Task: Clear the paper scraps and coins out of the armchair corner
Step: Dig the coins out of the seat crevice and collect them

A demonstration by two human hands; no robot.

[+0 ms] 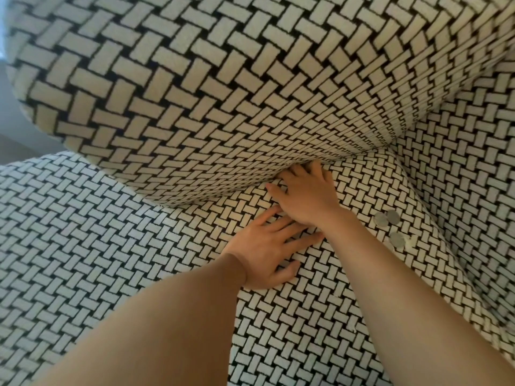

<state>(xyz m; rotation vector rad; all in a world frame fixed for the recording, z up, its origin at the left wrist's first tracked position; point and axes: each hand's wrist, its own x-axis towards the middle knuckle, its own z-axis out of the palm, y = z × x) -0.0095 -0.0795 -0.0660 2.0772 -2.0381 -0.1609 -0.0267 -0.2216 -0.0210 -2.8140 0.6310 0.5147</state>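
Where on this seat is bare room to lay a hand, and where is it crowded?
Free: the seat left of the left hand, under the armrest, and the front strip between both forearms. Crowded: the crease where the right hand presses in beyond the left hand, and the three coins beside the right wrist.

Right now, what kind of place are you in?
Probably a living room at home, seen very close. Nearly everything in view is a basket-weave armchair seat, with a fat padded arm above it and three coins lying on the seat.
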